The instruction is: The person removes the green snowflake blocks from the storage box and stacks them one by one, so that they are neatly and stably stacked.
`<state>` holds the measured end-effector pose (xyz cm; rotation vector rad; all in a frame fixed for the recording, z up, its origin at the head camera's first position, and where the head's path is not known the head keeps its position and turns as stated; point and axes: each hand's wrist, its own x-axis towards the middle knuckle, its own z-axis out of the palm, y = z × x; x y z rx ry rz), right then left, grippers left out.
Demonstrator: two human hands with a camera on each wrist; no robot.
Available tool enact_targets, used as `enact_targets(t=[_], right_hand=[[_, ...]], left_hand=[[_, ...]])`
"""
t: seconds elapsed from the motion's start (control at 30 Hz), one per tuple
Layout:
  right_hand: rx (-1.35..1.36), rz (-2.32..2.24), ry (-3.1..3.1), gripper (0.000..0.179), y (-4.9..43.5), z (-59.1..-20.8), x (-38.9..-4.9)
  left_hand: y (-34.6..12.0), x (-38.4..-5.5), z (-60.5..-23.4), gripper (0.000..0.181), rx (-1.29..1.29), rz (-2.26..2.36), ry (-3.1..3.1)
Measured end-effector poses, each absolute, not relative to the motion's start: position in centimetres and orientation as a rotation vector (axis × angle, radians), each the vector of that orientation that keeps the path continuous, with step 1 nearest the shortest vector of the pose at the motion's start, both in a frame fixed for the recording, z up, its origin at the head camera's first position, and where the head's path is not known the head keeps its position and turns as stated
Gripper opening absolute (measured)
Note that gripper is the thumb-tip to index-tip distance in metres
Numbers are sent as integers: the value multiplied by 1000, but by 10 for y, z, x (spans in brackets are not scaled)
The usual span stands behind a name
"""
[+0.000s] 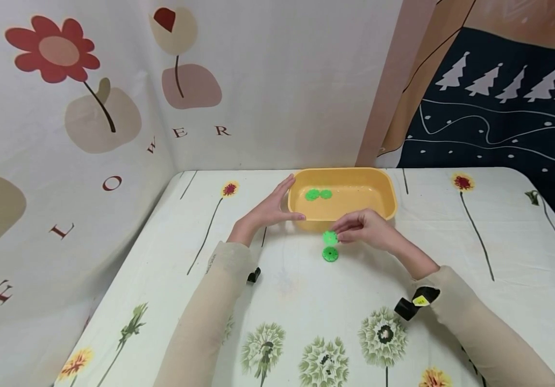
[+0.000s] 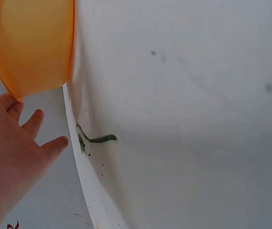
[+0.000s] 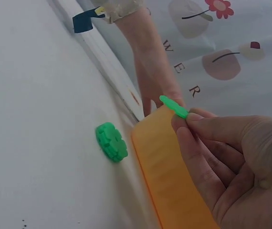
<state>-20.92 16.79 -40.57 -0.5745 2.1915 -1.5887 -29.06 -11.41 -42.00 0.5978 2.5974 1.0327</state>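
Observation:
My right hand (image 1: 365, 228) pinches a green scalloped plastic disc (image 1: 330, 238) between thumb and fingertips, just in front of a yellow tub (image 1: 355, 198). In the right wrist view the pinched disc (image 3: 175, 107) shows nearly edge-on. Another green piece (image 1: 330, 254) lies on the table below it; from the right wrist it looks thick, like stacked discs (image 3: 111, 142). Inside the tub, several green discs (image 1: 312, 194) sit toward the left. My left hand (image 1: 267, 208) rests against the tub's left end with fingers spread and fairly straight; the left wrist view shows it touching the tub's corner.
A white cloth with printed flowers covers the table (image 1: 287, 301). Behind it hangs a pale curtain (image 1: 277, 80) with flower prints and letters. At the right back is a dark cloth (image 1: 495, 107) with white trees. Black straps (image 1: 418, 302) sit at the wrists.

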Motion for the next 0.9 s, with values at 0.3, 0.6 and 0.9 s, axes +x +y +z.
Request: enact_targets(t=[0.3, 0.6, 0.9], right_hand=[[-557, -1589, 2162, 26, 168, -415, -207], [-553, -1570, 2172, 25, 166, -422, -204], [-556, -1524, 2218, 24, 165, -429, -200]], left_hand=[[-114, -291, -420, 111, 604, 1019, 2604], [-114, -292, -420, 111, 599, 1012, 2606], [-114, -292, -421, 112, 589, 1014, 2607]])
